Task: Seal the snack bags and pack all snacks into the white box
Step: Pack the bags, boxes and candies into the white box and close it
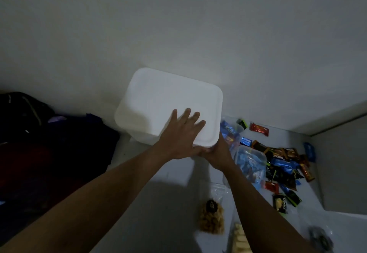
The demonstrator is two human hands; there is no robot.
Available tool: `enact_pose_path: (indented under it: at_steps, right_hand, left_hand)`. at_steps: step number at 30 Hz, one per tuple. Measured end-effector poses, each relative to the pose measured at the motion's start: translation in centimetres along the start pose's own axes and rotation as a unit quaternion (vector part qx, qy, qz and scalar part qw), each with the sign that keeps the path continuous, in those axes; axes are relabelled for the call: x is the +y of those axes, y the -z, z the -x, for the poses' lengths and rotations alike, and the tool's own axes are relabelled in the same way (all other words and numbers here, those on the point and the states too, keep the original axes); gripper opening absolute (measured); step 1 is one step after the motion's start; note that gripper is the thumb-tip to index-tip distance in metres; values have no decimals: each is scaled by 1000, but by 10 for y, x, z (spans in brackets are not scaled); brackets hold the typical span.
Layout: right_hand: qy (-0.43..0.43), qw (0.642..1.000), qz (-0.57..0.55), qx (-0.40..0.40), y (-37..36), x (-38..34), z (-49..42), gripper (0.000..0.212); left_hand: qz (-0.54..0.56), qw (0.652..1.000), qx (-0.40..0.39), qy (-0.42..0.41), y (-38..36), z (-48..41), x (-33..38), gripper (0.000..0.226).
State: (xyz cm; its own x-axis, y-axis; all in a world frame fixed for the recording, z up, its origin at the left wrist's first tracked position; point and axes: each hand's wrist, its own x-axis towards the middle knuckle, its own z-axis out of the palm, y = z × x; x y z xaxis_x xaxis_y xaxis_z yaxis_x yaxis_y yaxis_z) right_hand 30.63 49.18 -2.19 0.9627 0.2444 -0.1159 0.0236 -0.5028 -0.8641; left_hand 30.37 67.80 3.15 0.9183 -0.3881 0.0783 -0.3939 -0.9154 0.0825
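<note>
A white box (158,102) with its lid on stands on a pale tabletop (168,203), close to the far edge where the tabletop meets a plain grey wall (178,24). The left hand (179,133) lies flat on the near part of the lid, its fingers (186,114) spread apart and pressed to the surface. The right hand (218,151) is at the box's near right corner, just under the lid's rim; its fingers are tucked behind the corner, so I cannot tell whether they are together or apart. To the right of the box, toward the right edge, a loose pile of wrapped snacks (282,163) lies scattered (blue, black, orange and red wrappers), with a clear plastic bag (250,163) holding more wrapped pieces beside the right wrist. Near the front edge lies a clear bag of golden-brown snacks (211,219), and just right of it a bag of pale sticks (239,240). Dark clothes (39,143) are heaped at the left.
</note>
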Motion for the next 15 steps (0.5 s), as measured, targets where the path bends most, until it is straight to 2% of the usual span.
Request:
enact_pose_path:
  at_steps: [4, 9, 11, 13, 15]
  right_hand:
    - [3, 1000, -8, -23, 5, 3, -4, 113]
    - [-21, 999, -22, -33, 14, -3, 0, 110]
    - [-36, 999, -10, -37, 19, -3, 3, 94]
    - [-47, 999, -5, -23, 25, -10, 5, 64]
    - [-67, 997, -36, 28, 32, -30, 8, 36]
  left_hand:
    - [-3, 1000, 14, -16, 16, -1, 1, 80]
    - [22, 988, 142, -48, 36, 4, 2, 70]
    - [33, 980, 190, -51, 51, 1, 0, 64]
    - [38, 972, 228, -50, 62, 2, -5, 60]
    - [48, 961, 267, -45, 66, 6, -8, 57]
